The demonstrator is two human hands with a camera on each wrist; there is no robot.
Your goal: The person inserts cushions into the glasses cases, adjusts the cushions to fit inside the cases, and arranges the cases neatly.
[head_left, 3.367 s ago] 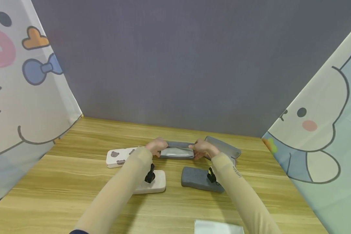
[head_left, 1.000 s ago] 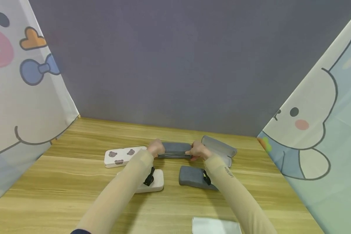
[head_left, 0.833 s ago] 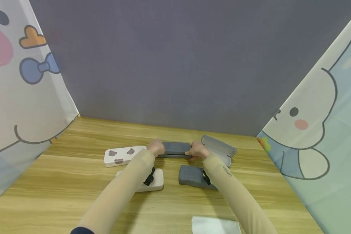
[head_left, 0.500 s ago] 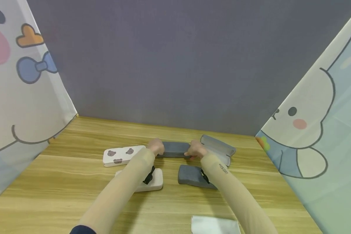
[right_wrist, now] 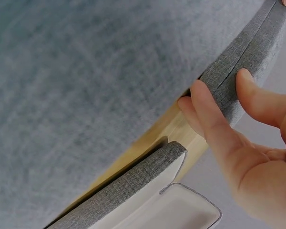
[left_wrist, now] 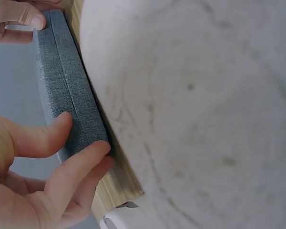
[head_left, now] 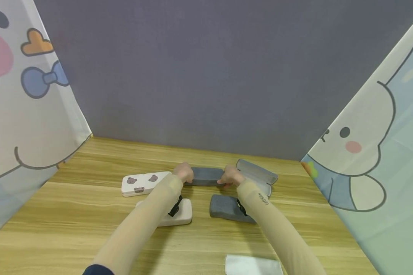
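A grey-blue fabric glasses case (head_left: 206, 177) lies closed at the back middle of the wooden table, between both hands. At its left end, the left hand (head_left: 183, 172) grips it, thumb on the front side and fingertips round the lower end corner, as the left wrist view shows. My right hand (head_left: 232, 176) holds the other end in the same way. A thin seam between lid (left_wrist: 47, 67) and base runs along the front in the wrist views. Whatever is inside the case is hidden.
An open grey glasses case (head_left: 258, 173) stands right of the hands. Nearer are a closed grey case (head_left: 225, 208) and a cream case (head_left: 183, 212), each partly under a forearm. A white bear-print case (head_left: 142, 184) lies left; a folded white cloth (head_left: 252, 265) lies in front.
The middle case stood open with something white inside in the earliest frame. Its lid has come down and the gap along the front has narrowed to a seam. Both hands have stayed at its ends.
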